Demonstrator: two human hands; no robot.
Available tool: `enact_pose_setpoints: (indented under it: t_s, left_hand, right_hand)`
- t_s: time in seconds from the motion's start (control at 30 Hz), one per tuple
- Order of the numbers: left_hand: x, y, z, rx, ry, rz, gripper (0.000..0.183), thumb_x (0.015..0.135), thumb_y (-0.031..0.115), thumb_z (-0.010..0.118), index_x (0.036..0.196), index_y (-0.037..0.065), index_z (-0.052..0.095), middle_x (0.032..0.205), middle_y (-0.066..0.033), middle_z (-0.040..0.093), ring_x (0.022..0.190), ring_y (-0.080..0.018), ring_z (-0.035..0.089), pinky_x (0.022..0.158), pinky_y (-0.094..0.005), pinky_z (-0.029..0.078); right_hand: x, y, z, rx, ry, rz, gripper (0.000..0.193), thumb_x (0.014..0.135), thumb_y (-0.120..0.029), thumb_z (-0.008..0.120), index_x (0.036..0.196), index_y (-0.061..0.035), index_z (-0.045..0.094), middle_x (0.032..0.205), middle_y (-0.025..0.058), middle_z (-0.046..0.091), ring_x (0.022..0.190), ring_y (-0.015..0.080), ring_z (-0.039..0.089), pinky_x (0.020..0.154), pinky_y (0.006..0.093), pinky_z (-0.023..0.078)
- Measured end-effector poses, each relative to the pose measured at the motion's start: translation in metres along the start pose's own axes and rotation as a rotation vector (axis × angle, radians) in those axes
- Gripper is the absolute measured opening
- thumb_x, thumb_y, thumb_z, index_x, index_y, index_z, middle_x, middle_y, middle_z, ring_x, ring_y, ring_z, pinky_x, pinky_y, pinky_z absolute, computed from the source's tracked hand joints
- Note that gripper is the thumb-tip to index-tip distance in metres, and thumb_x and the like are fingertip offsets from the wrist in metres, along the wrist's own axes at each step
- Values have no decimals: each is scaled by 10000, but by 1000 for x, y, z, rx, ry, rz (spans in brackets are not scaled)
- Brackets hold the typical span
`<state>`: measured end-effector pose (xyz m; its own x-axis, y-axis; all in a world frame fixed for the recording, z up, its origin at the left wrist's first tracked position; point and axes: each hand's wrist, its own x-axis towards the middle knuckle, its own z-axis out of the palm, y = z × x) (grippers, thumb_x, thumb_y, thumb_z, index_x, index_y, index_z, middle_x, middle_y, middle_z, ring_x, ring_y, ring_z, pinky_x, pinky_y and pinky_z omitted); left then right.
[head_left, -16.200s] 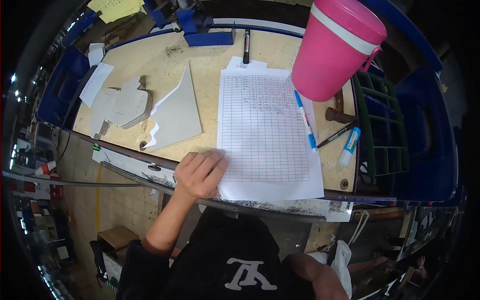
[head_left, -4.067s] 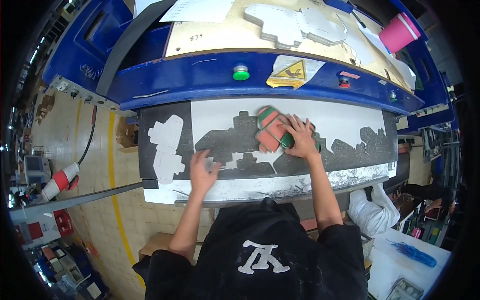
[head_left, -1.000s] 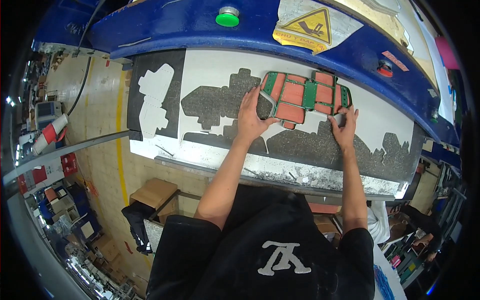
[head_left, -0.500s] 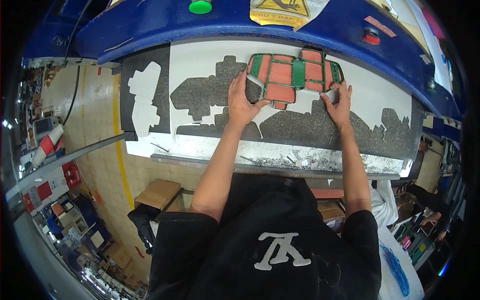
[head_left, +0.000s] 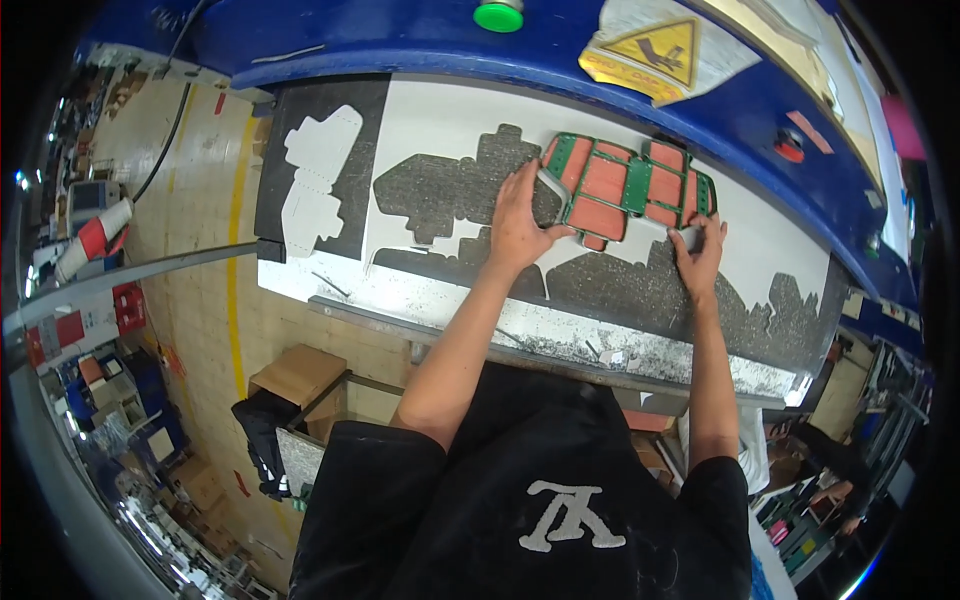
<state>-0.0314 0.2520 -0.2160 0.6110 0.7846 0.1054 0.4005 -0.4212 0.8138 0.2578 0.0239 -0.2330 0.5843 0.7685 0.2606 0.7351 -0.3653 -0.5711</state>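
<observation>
A cutting die [head_left: 605,182] with a green metal frame and pinkish-red pads lies on a white sheet [head_left: 440,118]. My left hand [head_left: 520,228] grips the die's left end, thumb at its lower edge and fingers along the side. At the lower right corner, my right hand [head_left: 699,258] holds it between thumb and fingers. Box-shaped cutouts in the sheet bare the dark speckled board [head_left: 440,190] beneath. Left of the sheet, a white cut piece [head_left: 318,172] with perforated fold lines rests on the dark board.
A blue machine beam [head_left: 400,45] spans the far side, with a green button [head_left: 498,17], a red button [head_left: 788,147] and a yellow warning label [head_left: 655,55]. A metal rail [head_left: 420,330] edges the near side. A cardboard box [head_left: 298,372] stands at lower left.
The whole view has tilted and shifted, so the bench appears turned clockwise. Both hands keep their hold, and the die shows no clear movement against the sheet.
</observation>
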Motion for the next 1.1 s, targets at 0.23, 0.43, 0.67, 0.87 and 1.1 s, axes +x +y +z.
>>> enact_pose_setpoints:
  t_s: [0.23, 0.43, 0.67, 0.87, 1.1]
  left_hand:
    - [1, 2, -2, 17, -17, 10, 1234, 590, 296, 1025, 1602, 0, 383, 1576, -260, 507, 1516, -393, 433, 1307, -505, 282]
    - [2, 1, -2, 12, -6, 40, 1232, 607, 273, 1014, 1608, -17, 358, 1591, -252, 493, 1524, -388, 423, 1305, -504, 275]
    - [1, 2, -2, 18, -16, 48, 1235, 600, 274, 1013, 1606, -21, 360, 1591, -254, 490, 1525, -393, 421, 1305, -509, 271]
    - [1, -2, 2, 32, 66, 120, 1243, 530, 279, 1046, 1577, 12, 432, 1529, -257, 544, 1435, -460, 492, 1217, -540, 390]
    - [2, -6, 7, 74, 33, 87, 1241, 551, 321, 1049, 1588, 34, 430, 1606, -275, 467, 1498, -442, 434, 1248, -533, 338]
  right_hand:
    - [-1, 1, 1, 42, 36, -43, 429, 805, -117, 898, 1118, -83, 607, 1130, 115, 642, 1201, 344, 616, 1289, 601, 165]
    - [-1, 2, 1, 24, 4, -27, 434, 810, -93, 887, 1132, -83, 595, 1173, 124, 655, 1246, 353, 610, 1297, 605, 144]
    - [-2, 4, 1, 26, -4, -13, 438, 805, -106, 889, 1132, -87, 599, 1257, 155, 655, 1283, 373, 595, 1289, 620, 151]
    - [-2, 5, 2, -20, 29, -37, 435, 799, -178, 905, 1142, -95, 651, 1351, 205, 644, 1361, 425, 559, 1264, 662, 191]
    - [1, -5, -2, 39, 64, 2, 418, 807, -217, 902, 1129, -121, 653, 1453, 198, 621, 1443, 416, 513, 1241, 695, 206]
